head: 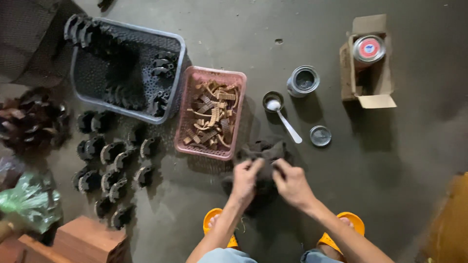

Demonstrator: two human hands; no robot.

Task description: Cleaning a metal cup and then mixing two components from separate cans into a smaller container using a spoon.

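A dark, crumpled rag (261,152) lies on the grey concrete floor in front of me. My left hand (245,178) and my right hand (291,183) both grip it at its near edge, fingers curled into the cloth. Just left of the rag stands a pink perforated basket (188,108) filled with several tan, curved strips (211,114). My feet in orange sandals (216,219) show at the bottom.
A grey crate (176,73) with dark curved metal parts sits at upper left; more such parts (114,168) lie in rows on the floor. A small cup with a white spoon (286,122), an open tin (303,80), a round lid (320,136) and a cardboard box holding a can (368,49) stand at right.
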